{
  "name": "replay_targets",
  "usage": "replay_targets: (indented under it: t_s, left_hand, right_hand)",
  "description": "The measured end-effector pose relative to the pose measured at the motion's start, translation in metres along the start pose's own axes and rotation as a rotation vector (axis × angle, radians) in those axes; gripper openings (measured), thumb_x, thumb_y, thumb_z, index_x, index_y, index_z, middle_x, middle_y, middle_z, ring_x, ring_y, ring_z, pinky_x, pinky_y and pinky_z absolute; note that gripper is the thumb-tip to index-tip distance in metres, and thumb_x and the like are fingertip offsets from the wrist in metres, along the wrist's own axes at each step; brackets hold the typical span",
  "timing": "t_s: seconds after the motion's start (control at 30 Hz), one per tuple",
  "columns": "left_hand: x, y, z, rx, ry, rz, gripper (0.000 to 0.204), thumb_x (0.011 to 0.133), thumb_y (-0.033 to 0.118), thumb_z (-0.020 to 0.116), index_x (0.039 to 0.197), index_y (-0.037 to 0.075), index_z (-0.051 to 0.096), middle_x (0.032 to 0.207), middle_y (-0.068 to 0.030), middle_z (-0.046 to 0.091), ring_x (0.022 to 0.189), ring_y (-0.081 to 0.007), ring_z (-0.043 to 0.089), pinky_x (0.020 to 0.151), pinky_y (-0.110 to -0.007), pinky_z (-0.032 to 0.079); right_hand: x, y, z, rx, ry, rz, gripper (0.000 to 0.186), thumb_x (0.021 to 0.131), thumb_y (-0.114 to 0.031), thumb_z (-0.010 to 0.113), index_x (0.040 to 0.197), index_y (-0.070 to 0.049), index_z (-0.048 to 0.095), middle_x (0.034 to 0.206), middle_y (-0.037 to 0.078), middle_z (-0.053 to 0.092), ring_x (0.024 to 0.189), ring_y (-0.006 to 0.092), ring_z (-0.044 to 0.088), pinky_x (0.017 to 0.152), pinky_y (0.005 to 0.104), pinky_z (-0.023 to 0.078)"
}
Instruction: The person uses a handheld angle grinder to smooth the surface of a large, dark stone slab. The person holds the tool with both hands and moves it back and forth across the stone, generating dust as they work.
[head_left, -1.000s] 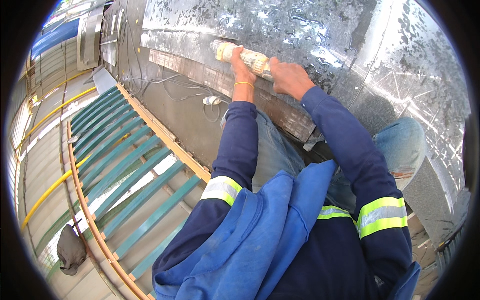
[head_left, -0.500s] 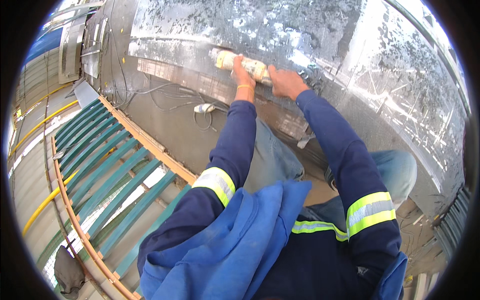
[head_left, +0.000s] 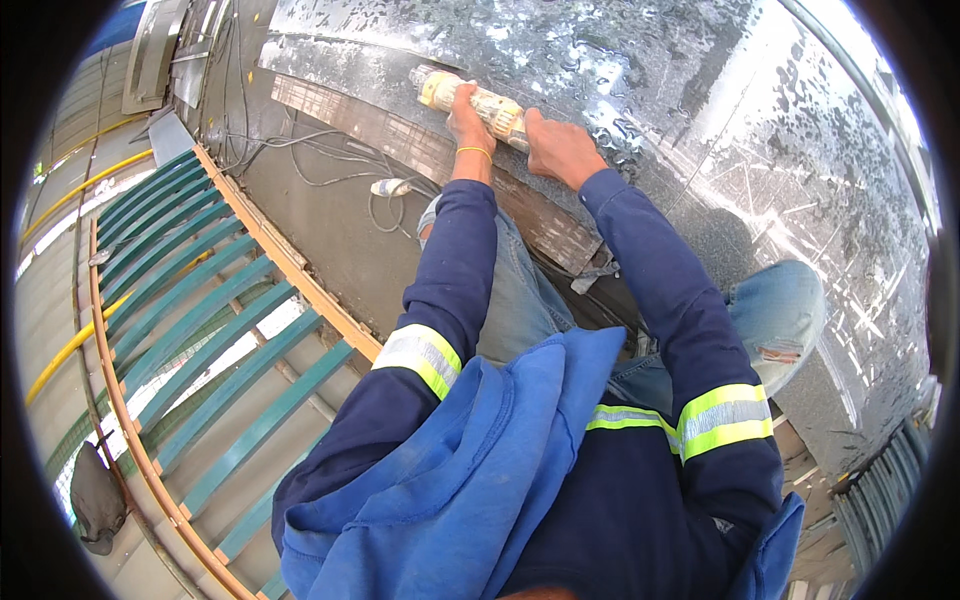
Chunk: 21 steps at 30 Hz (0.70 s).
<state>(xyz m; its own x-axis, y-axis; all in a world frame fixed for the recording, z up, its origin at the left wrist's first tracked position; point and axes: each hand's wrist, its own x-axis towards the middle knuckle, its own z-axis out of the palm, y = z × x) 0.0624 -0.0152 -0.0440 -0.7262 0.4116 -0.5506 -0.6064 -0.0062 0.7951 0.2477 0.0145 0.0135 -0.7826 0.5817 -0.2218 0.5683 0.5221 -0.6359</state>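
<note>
Both my grips hold a pale cylindrical tool (head_left: 478, 100) against the galvanized sheet (head_left: 700, 130): left hand (head_left: 468, 122) wrapped around its middle, right hand (head_left: 555, 148) closed on its end. The seam work looks underway; how much remains I cannot tell.

A big shiny metal sheet (head_left: 700, 130) fills the top and right of the picture, and a yellow tube (head_left: 470, 97) lies on it near the top middle. Left of it, on the grey floor (head_left: 330, 240), lie loose wires (head_left: 300, 160) and a small white plug (head_left: 390, 187).
</note>
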Motion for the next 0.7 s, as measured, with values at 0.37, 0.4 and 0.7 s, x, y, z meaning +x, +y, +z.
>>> replay_targets:
  t_s: [0.37, 0.4, 0.7]
  left_hand:
    - [-0.026, -0.001, 0.016, -0.061, 0.065, 0.029, 0.048, 0.075, 0.018, 0.071, 0.114, -0.006, 0.057, 0.093, -0.0114, 0.062, 0.076, -0.0276, 0.066, 0.066, -0.046, 0.056]
    - [-0.029, 0.0, 0.018, -0.066, 0.068, 0.021, 0.05, 0.075, 0.018, 0.072, 0.115, -0.007, 0.056, 0.093, -0.0117, 0.062, 0.076, -0.028, 0.066, 0.066, -0.046, 0.056]
    - [-0.015, 0.005, 0.01, -0.066, -0.015, -0.014, 0.04, 0.079, 0.02, 0.07, 0.112, 0.003, 0.055, 0.093, -0.0106, 0.061, 0.081, -0.03, 0.066, 0.073, -0.048, 0.057]
  right_hand:
    - [-0.008, 0.005, -0.004, -0.04, 0.018, 0.013, 0.037, 0.073, -0.01, 0.072, 0.101, 0.001, 0.051, 0.088, 0.024, 0.071, 0.085, 0.042, 0.071, 0.073, 0.0478, 0.057]
    - [-0.009, 0.006, -0.004, -0.041, 0.01, 0.018, 0.037, 0.072, -0.011, 0.071, 0.101, 0.001, 0.051, 0.089, 0.024, 0.071, 0.085, 0.0419, 0.071, 0.073, 0.0479, 0.057]
    - [-0.004, 0.006, -0.001, -0.005, 0.015, -0.015, 0.042, 0.073, -0.013, 0.074, 0.104, 0.001, 0.051, 0.09, 0.023, 0.071, 0.087, 0.04, 0.072, 0.073, 0.0473, 0.057]
